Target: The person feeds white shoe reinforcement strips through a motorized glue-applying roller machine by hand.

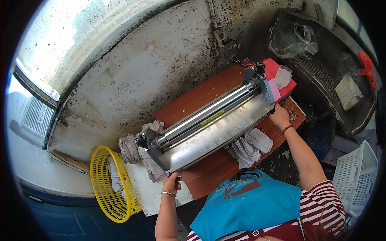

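A roller machine with steel rollers (209, 114) and a flat metal feed plate (217, 134) stands on a red-brown board, slanting up to the right. My left hand (171, 183), with a bracelet at the wrist, is closed at the plate's near left corner, its fingers curled. At the other end, my right hand (280, 116) grips the machine's near right corner by a dark part mostly hidden under the fingers. Between my hands, a stack of greyish folded pieces (250, 148), perhaps cloth or paper, lies against the plate's front edge.
More greyish stacks (128, 149) sit by the machine's left end, beside a yellow basket (96, 176). Rubber bands (291, 112) lie near my right hand. A red box (287, 86) is behind it. A white crate (354, 176) and a dark grimy bin (317, 60) stand right.
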The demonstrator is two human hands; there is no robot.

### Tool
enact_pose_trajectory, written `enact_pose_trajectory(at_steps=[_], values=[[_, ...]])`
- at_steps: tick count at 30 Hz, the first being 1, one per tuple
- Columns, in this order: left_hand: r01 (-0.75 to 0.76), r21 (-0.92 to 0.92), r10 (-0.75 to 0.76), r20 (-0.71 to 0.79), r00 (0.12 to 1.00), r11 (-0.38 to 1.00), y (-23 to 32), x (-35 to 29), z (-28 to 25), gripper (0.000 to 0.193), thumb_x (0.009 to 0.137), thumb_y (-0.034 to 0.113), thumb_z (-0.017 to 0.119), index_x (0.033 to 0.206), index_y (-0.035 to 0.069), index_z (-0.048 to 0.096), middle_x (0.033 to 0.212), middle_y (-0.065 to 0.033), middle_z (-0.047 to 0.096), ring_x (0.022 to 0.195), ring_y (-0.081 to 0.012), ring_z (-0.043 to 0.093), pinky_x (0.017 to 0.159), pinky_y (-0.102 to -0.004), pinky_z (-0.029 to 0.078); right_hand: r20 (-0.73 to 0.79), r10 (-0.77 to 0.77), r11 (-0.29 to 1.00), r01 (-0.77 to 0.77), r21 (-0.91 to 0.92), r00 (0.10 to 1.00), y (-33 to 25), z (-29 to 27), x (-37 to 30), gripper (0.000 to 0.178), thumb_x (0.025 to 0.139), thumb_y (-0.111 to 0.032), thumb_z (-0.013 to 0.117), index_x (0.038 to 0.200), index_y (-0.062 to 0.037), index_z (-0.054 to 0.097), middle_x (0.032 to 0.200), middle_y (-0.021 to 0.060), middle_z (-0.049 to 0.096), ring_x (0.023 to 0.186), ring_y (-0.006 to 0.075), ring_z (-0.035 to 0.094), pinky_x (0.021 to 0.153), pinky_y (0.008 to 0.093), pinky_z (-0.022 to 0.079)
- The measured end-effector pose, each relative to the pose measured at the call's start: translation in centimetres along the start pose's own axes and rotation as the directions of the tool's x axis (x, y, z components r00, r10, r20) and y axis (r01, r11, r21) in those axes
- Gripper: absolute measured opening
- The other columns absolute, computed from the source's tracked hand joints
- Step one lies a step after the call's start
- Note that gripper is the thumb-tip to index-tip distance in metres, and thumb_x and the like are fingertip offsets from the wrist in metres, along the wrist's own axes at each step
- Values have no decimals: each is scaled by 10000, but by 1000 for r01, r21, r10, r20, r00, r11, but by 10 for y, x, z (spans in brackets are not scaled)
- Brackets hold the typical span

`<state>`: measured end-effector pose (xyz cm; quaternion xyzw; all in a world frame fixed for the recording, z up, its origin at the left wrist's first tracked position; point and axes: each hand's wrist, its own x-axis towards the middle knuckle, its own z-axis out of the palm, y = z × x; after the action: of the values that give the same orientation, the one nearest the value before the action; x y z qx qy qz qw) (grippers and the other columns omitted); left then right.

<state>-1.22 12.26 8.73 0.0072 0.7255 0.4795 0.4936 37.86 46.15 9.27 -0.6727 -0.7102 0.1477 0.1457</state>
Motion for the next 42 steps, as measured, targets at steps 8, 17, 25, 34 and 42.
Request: enact_pose_trajectory(at_steps=[8, 17, 25, 34, 42], values=[[-90, -28, 89, -56, 994, 996, -5, 0, 7, 135, 741, 164, 665, 793, 67, 587, 577, -64, 552, 317, -87, 367, 290, -229, 229, 20, 7, 1000, -7, -3, 1000, 6, 3, 3, 448, 736, -372, 634, 956, 11, 562, 860, 258, 644, 843, 408, 635, 761, 471, 498], [-139, -31, 136, -88, 987, 990, -12, 9, 4, 142, 735, 172, 665, 783, 63, 587, 562, -70, 554, 313, -89, 377, 284, -231, 231, 27, 20, 1000, -20, 7, 999, 2, -1, 0, 461, 744, -385, 616, 957, 19, 556, 865, 260, 643, 850, 410, 633, 765, 477, 496], [-135, 27, 136, -35, 990, 990, -12, 7, 3, 173, 767, 230, 626, 807, 65, 594, 578, -79, 575, 328, -136, 438, 302, -253, 311, 73, -46, 992, 37, 121, 996, 12, 0, 11, 438, 681, -306, 671, 915, 59, 608, 873, 279, 641, 865, 411, 632, 779, 448, 499], [-118, -18, 117, -40, 992, 993, -13, 6, 3, 172, 742, 207, 662, 809, 66, 589, 568, -80, 581, 325, -122, 442, 298, -236, 310, 146, -47, 970, 10, 242, 988, 18, 3, 21, 401, 623, -224, 702, 856, 97, 644, 833, 282, 645, 847, 381, 652, 757, 405, 507], [-118, 84, 123, -55, 991, 989, -8, -1, 2, 232, 759, 264, 655, 810, 44, 600, 584, -86, 597, 341, -128, 480, 304, -236, 338, 182, -46, 971, 1, 240, 982, 21, 7, 26, 428, 612, -254, 729, 847, 95, 648, 843, 270, 654, 854, 361, 659, 755, 392, 506]])
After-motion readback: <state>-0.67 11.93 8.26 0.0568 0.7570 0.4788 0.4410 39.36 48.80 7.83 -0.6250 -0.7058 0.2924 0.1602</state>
